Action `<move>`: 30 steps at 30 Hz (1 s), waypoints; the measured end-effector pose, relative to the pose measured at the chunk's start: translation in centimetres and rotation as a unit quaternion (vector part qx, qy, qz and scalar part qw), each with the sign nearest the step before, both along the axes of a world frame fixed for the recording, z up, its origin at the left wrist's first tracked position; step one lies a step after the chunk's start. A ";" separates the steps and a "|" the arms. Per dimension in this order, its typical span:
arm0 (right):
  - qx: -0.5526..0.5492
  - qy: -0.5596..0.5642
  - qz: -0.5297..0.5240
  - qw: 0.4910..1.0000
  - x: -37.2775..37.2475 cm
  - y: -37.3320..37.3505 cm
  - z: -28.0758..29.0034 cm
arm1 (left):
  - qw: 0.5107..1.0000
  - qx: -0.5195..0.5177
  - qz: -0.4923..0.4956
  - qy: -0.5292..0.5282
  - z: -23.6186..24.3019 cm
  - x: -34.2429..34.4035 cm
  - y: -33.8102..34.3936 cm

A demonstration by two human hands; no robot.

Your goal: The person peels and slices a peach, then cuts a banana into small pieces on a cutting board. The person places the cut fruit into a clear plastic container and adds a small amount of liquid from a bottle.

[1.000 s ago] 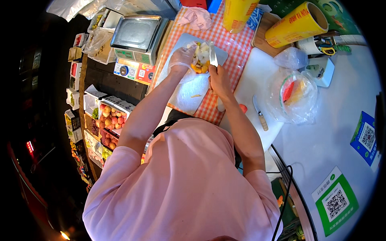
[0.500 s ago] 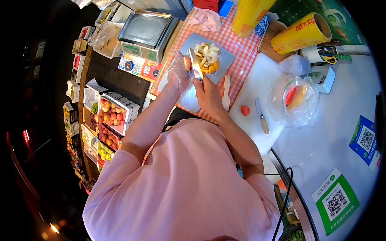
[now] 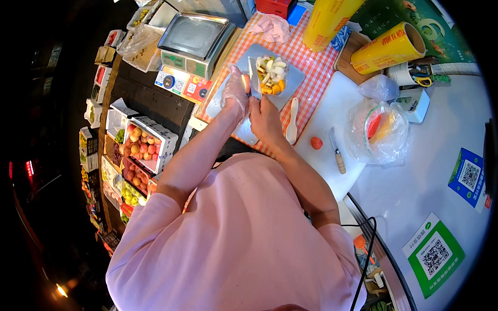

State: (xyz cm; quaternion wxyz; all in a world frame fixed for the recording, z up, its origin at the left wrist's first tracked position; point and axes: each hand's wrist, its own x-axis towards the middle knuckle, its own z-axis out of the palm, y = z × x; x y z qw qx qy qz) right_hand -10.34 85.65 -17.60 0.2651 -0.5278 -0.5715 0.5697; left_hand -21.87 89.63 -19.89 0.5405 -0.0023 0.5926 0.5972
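Note:
My left hand [image 3: 234,94], in a clear plastic glove, grips a pale, red-skinned piece of fruit [image 3: 246,82]. A broad-bladed kitchen knife [image 3: 254,72] is in my right hand [image 3: 266,120], its blade upright right beside the fruit. Its handle is mostly hidden by my fingers. Just right of the blade sits a clear tray of cut fruit [image 3: 273,76], with white chunks, dark-skinned pieces and orange-yellow ones. Both hands are over a pale translucent cutting board [image 3: 294,79] on a red-checked cloth [image 3: 317,66]. A white-handled utensil [image 3: 293,122] lies to the right of my right hand.
On the right, a white board [image 3: 332,106] bears a small wooden-handled knife [image 3: 337,154] and a red fruit piece [image 3: 316,142]. Beyond it are bagged melon [image 3: 381,129] and film rolls [image 3: 389,49]. A scale [image 3: 193,39] stands far left; crates of fruit [image 3: 142,142] are below it.
The knife blade has turned more upright and shows a different face. My right hand has shifted slightly down. My left hand still holds the fruit, and the whole view has shifted a little.

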 end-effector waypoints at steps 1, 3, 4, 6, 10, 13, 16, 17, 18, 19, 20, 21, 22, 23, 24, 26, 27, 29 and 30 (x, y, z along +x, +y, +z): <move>0.009 0.002 0.008 1.000 0.1 -0.5 -0.2 | 0.999 -0.018 -0.001 0.028 0.6 0.4 -0.1; 0.029 0.007 0.025 0.999 0.2 -1.5 -0.8 | 0.997 -0.041 -0.008 0.063 1.0 0.4 -0.2; 0.001 0.024 0.027 0.999 0.3 -1.5 -1.2 | 0.996 -0.047 -0.015 0.069 0.0 -0.1 -0.3; -0.046 0.040 0.035 0.998 0.5 -1.3 -1.7 | 0.995 -0.053 -0.019 0.080 0.4 0.2 -0.3; -0.018 -0.038 0.066 0.997 0.4 -0.7 -1.4 | 0.994 -0.021 -0.012 0.102 -2.4 -0.4 -0.3; 0.105 -0.158 0.081 0.979 0.2 -0.8 -1.3 | 0.990 -0.053 -0.010 0.133 -3.3 -0.3 0.5; 0.155 -0.157 0.083 0.972 0.0 -0.8 -2.8 | 0.977 -0.049 -0.039 0.204 -6.4 -1.5 0.4; 0.179 -0.129 0.070 0.973 -0.2 -0.8 -4.5 | 0.971 -0.036 -0.055 0.232 -7.8 -1.9 0.2; 0.202 -0.106 0.046 0.972 0.0 -0.4 -4.9 | 0.975 -0.077 -0.075 0.197 -5.4 -0.8 0.6; 0.032 -0.005 0.038 0.999 0.9 0.1 -5.3 | 0.975 -0.118 -0.095 0.162 -2.9 0.3 0.9; -0.138 0.102 0.040 0.984 1.4 0.8 -3.9 | 0.973 -0.160 -0.102 0.129 -0.8 0.6 0.8; -0.303 0.205 0.038 0.930 1.7 1.3 -2.9 | 0.978 -0.148 -0.112 0.099 -1.4 0.1 0.8; -0.299 0.213 0.040 0.929 1.7 1.3 -2.3 | 0.980 -0.144 -0.112 0.078 -1.9 -0.4 0.6; -0.296 0.221 0.038 0.928 1.8 1.2 -1.9 | 0.982 -0.141 -0.114 0.056 -1.9 -0.5 0.6; -0.292 0.229 0.036 0.928 1.8 1.2 -1.8 | 0.983 -0.138 -0.117 0.034 -1.9 -0.5 0.7; -0.298 0.228 0.030 0.926 1.7 1.3 -2.0 | 0.987 -0.127 -0.092 0.028 -2.4 -0.3 0.8; -0.301 0.228 0.028 0.926 1.7 1.3 -2.0 | 0.989 -0.121 -0.079 0.026 -2.6 -0.3 0.9; -0.292 0.231 0.026 0.928 1.7 1.5 -1.9 | 0.992 -0.116 -0.054 0.004 -2.9 0.2 1.2; -0.288 0.233 0.025 0.928 1.6 1.6 -1.9 | 0.993 -0.113 -0.040 -0.007 -2.9 0.4 1.4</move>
